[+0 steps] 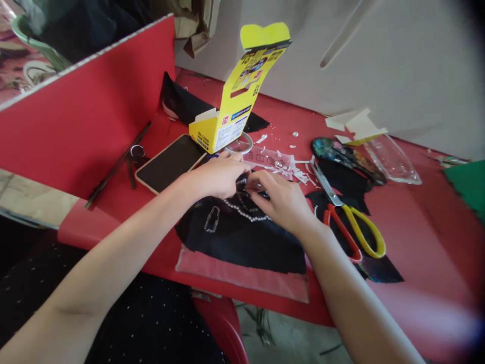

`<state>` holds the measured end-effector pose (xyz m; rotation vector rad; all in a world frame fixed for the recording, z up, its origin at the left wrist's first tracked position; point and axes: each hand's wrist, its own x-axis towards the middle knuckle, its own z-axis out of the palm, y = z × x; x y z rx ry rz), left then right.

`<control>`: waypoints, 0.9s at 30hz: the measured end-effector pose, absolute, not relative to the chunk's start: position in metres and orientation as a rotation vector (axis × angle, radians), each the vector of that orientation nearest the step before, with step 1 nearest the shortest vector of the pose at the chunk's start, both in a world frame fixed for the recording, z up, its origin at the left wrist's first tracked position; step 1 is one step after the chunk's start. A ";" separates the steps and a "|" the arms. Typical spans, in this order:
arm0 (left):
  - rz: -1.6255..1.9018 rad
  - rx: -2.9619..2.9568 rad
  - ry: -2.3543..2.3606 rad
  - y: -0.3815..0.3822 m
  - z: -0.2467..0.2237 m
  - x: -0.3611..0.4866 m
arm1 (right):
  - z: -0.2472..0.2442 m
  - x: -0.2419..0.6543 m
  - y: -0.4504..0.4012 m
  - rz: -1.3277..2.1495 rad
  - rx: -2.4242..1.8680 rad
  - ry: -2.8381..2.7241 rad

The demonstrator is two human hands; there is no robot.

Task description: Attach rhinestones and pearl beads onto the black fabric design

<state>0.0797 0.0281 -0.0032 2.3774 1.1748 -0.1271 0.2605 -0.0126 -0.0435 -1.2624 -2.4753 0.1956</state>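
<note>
A black cloth piece (246, 247) lies on the red table beneath both hands, with a silvery bead string (248, 216) curving across it. My left hand (223, 176) is closed at the cloth's far edge, its fingers bent down beside small sparkling beads; what it grips is hidden. From the right, my right hand (278, 197) pinches close to those same beads, fingertips almost meeting the left hand; I cannot make out what sits between them. Left of the string rests a small clear beaded loop (212, 220). Scissors (341, 205) with one red and one yellow handle lie right of my right hand.
An opened yellow box (227, 111) stands behind my hands, beside a phone (170, 163) and a tape roll (242, 143). White scraps (299, 174) and loose pearls surround a clear bag. Farther right are a clear plastic tray (394, 159) and dark cloth pieces. A red board (94, 101) stands left.
</note>
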 end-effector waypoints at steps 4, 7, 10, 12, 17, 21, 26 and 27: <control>-0.135 2.377 1.166 0.028 -0.003 0.080 | -0.043 0.261 -0.013 0.177 -1.291 -2.487; -0.135 2.377 1.165 0.028 -0.003 0.080 | -0.043 0.260 -0.013 0.175 -1.286 -2.497; -0.132 2.374 1.168 0.028 -0.003 0.080 | -0.043 0.259 -0.014 0.177 -1.292 -2.494; -0.135 2.370 1.173 0.028 -0.003 0.080 | -0.043 0.258 -0.014 0.177 -1.308 -2.483; -0.140 2.367 1.168 0.029 -0.004 0.080 | -0.043 0.258 -0.014 0.168 -1.335 -2.479; -0.134 2.363 1.172 0.028 -0.005 0.080 | -0.043 0.259 -0.014 0.153 -1.320 -2.489; -0.119 2.375 1.160 0.028 -0.004 0.079 | -0.042 0.263 -0.013 0.211 -1.261 -2.489; -0.116 2.373 1.161 0.028 -0.003 0.079 | -0.042 0.264 -0.013 0.252 -1.241 -2.468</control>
